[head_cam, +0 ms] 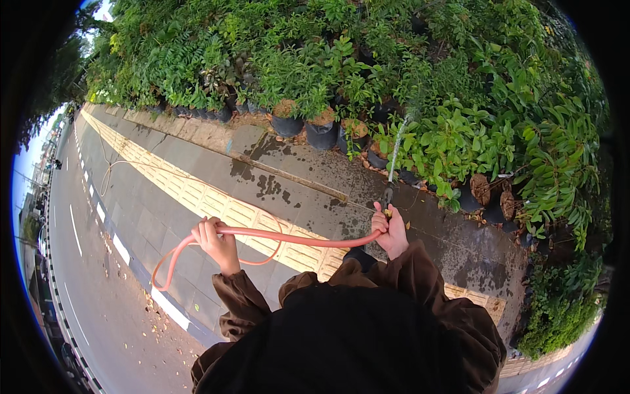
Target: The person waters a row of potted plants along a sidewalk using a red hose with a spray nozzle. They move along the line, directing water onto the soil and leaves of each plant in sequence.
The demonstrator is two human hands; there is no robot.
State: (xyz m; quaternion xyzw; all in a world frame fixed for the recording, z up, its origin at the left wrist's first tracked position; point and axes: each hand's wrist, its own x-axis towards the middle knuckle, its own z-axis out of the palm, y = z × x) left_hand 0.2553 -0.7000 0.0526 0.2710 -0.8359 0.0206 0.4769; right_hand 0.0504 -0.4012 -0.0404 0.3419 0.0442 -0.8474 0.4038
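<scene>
My right hand [391, 230] grips the end of a salmon-pink garden hose [295, 241] where a black spray nozzle [388, 191] is fitted. From the nozzle a jet of water [396, 147] shoots up and away into leafy potted plants [450, 143]. Further left, my left hand [215, 240] is closed around the same hose, which sags slightly between both hands. Past the left hand the hose drops in a loop, then trails along the pavement into the distance. Most of the right hand's grip on the nozzle's rear is hidden by its fingers.
Black planter bags [322, 134] line the pavement's far side, with dense greenery behind. Yellow tactile paving [231, 209] runs along the grey walkway [147, 216], which bears dark wet patches. A black-and-white painted kerb [121, 249] borders the road [88, 236] at left, where vehicles show far off.
</scene>
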